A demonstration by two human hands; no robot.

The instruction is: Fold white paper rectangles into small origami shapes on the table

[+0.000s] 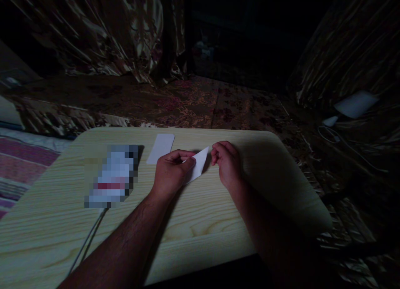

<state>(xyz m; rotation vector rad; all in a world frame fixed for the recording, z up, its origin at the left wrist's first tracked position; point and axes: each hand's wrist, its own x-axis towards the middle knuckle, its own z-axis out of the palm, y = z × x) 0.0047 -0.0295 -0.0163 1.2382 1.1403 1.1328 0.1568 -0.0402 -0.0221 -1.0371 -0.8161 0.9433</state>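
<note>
Dim light leaves the far middle of the room almost black, between a brown-and-cream patterned curtain [134, 34] on the left and a dark striped-looking curtain [346, 43] on the right. A dark floral-cloth-covered ledge [187, 99] runs behind a pale wood-grain table [193, 226] with rounded corners; pink-and-white striped bedding [28, 168] lies at left.

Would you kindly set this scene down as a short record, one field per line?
Left hand: pinching a creased white paper
Right hand: loosely curled, apart from that paper
Second paper: lying on the wood-grain table
Pixelated item: left of both hands, cable at its near end
Background: patterned curtains
Light: dim
</note>
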